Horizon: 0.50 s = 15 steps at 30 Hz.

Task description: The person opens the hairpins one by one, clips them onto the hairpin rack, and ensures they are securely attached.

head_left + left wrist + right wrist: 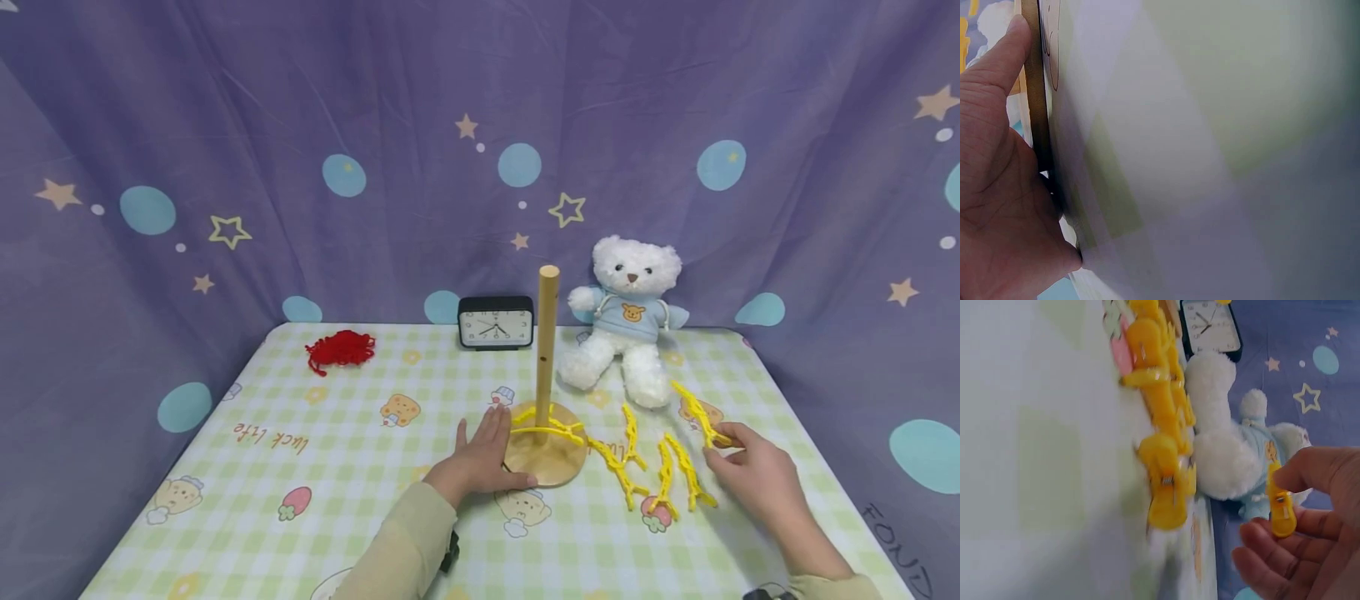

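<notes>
A wooden stand has an upright post (547, 350) on a round base (546, 467). My left hand (483, 462) rests at the base's left edge, fingers straight and thumb stretched along the front; the left wrist view shows the thumb (997, 62) against the rim. Curved yellow plastic branch pieces (566, 432) lie around the post's foot. In my right hand (757, 475), thumb and fingers pinch the lower end of a yellow branch piece (693, 408), raised at the right. Several more yellow branch pieces (626, 475) lie between the stand and that hand.
Behind the stand a black desk clock (496, 323) stands near the table's back edge. A white teddy bear (626, 333) in a blue hoodie sits at the back right. A red yarn heap (342, 350) lies at the back left. A purple curtain (405, 100) hangs behind.
</notes>
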### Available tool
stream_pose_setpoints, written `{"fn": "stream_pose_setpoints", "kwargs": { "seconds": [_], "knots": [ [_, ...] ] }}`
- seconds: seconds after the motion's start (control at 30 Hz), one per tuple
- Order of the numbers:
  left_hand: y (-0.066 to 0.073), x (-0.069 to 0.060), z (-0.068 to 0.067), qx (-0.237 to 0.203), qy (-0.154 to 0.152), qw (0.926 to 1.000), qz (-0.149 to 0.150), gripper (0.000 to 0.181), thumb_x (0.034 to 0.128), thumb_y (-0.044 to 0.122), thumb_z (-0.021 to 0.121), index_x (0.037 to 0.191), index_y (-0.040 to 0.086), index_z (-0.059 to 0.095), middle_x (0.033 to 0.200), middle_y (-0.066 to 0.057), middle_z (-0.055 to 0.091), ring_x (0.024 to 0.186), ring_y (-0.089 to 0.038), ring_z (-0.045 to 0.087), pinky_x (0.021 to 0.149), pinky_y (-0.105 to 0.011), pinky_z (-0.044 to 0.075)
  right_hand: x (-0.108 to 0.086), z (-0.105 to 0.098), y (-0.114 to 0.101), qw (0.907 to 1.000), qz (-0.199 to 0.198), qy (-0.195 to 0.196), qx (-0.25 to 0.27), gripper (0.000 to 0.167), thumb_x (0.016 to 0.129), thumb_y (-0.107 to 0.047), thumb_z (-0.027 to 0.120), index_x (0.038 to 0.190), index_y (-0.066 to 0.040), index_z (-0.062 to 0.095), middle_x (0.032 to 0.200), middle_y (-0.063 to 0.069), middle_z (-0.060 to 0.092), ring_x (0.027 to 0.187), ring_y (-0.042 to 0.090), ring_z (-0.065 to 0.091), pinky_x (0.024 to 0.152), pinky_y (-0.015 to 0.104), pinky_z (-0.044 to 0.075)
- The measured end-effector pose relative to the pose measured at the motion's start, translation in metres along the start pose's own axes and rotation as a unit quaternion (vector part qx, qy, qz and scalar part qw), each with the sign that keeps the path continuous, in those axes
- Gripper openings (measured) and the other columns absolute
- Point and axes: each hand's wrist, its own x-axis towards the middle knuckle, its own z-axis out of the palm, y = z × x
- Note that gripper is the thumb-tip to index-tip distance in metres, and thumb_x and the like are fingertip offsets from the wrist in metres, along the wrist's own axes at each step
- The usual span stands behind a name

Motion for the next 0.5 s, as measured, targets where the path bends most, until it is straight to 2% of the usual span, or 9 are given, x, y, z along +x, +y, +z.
{"fn": "stream_pose_setpoints", "kwargs": {
  "seconds": [0.13, 0.27, 0.4, 0.5],
  "knots": [
    [-0.003, 0.004, 0.004, -0.002, 0.005, 1.0, -0.002, 0.121, 0.0773, 0.076, 0.06, 0.157, 0.008, -0.002, 0.163, -0.007, -0.008, 0.149, -0.021, -0.008, 0.112, -0.059, -0.012, 0.0, 0.003, -0.016, 0.9992, -0.017, 0.029, 0.023, 0.04, 0.09, -0.022, 0.066, 0.124, -0.002, 0.06, 0.103, 0.021, 0.069, 0.081, 0.03, 0.067, 0.062, 0.037, 0.049],
    [-0.002, 0.004, 0.003, -0.001, 0.003, 1.0, -0.004, 0.122, 0.0769, 0.076, 0.06, 0.157, 0.009, -0.002, 0.163, -0.007, -0.009, 0.149, -0.021, -0.009, 0.112, -0.058, -0.012, -0.001, 0.009, -0.031, 0.9953, -0.066, 0.051, 0.049, 0.038, 0.094, -0.017, 0.063, 0.129, -0.004, 0.06, 0.105, 0.015, 0.069, 0.079, 0.025, 0.065, 0.057, 0.03, 0.049],
    [0.0, 0.001, 0.0, 0.0, 0.0, 1.0, -0.004, 0.121, 0.0778, 0.075, 0.06, 0.157, 0.008, -0.002, 0.163, -0.008, -0.008, 0.149, -0.021, -0.009, 0.113, -0.057, -0.011, 0.0, 0.017, -0.043, 0.9889, -0.13, 0.051, 0.051, 0.037, 0.096, -0.014, 0.062, 0.131, -0.006, 0.058, 0.081, 0.008, 0.061, 0.056, 0.009, 0.049, 0.046, 0.025, 0.04],
    [0.002, -0.002, -0.002, 0.001, -0.007, 1.0, -0.007, 0.12, 0.0785, 0.075, 0.059, 0.157, 0.009, -0.003, 0.163, -0.007, -0.008, 0.149, -0.02, -0.01, 0.113, -0.056, -0.012, 0.001, 0.022, -0.05, 0.9842, -0.168, 0.045, 0.034, 0.037, 0.095, -0.011, 0.062, 0.131, -0.006, 0.058, 0.082, 0.008, 0.059, 0.048, 0.007, 0.036, 0.045, 0.026, 0.035]
  ]
}}
